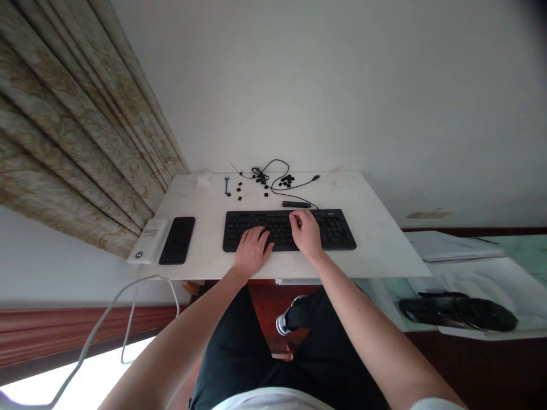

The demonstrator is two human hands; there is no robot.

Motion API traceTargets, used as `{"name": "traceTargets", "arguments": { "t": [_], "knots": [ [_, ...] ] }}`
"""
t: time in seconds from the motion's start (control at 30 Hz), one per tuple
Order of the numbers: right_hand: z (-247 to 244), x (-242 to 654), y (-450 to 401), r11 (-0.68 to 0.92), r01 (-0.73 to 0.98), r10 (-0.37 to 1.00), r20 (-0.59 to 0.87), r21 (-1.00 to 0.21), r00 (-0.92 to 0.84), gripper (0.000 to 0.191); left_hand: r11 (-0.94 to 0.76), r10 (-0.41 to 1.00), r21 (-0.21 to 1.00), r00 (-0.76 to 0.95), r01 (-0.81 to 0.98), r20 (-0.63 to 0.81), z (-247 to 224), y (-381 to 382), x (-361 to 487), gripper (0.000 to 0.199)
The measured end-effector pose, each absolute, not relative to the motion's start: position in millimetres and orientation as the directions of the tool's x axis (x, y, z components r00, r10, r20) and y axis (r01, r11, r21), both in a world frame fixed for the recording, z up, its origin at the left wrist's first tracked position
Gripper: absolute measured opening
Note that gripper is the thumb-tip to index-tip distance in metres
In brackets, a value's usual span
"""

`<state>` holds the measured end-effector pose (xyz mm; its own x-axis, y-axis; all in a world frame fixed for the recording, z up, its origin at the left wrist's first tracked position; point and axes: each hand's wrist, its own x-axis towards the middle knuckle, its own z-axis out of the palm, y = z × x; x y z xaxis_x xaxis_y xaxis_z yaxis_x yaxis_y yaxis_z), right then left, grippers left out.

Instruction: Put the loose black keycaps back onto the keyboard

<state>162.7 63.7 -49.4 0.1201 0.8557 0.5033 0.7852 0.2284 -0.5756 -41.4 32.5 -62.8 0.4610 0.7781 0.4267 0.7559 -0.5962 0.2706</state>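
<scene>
A black keyboard [280,229] lies flat near the front edge of the white table. My left hand [253,249] rests on its lower left part, with the fingers spread over the keys. Over the right-middle keys is my right hand [306,231], its thumb and fingers curled together in a pinch. Whatever may be between those fingertips is too small to make out. Behind the keyboard are a dark narrow bar [296,204] and several small black keycaps [287,181], some heaped and some scattered. A small blue tool [227,185] lies left of them.
A black cable [273,188] coils behind the keyboard and ends in a plug [315,177]. At the table's left are a black phone [176,240] and a white box-shaped device [147,241]. A white cord [111,302] loops below. Black shoes [459,312] lie at the lower right.
</scene>
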Motion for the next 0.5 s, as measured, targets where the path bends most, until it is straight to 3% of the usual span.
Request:
{"name": "traceTargets", "arguments": {
  "t": [0.17, 0.37, 0.5],
  "knots": [
    [-64, 165, 37, 0.21, 0.865, 0.795, 0.594, -0.455, 0.119, 0.023, -0.599, 0.775, 0.269, 0.461, 0.754, 0.432, -61, 29, -41, 0.034],
    [-61, 164, 40, 0.186, 0.911, 0.822, 0.566, -0.369, 0.062, 0.023, -0.672, 0.714, 0.258, 0.516, 0.694, 0.473, -45, 61, -49, 0.029],
    [-61, 164, 40, 0.166, 0.925, 0.834, 0.549, -0.342, 0.053, 0.025, -0.403, 0.881, 0.385, 0.239, 0.83, 0.408, -34, 128, -60, 0.032]
  ]
}}
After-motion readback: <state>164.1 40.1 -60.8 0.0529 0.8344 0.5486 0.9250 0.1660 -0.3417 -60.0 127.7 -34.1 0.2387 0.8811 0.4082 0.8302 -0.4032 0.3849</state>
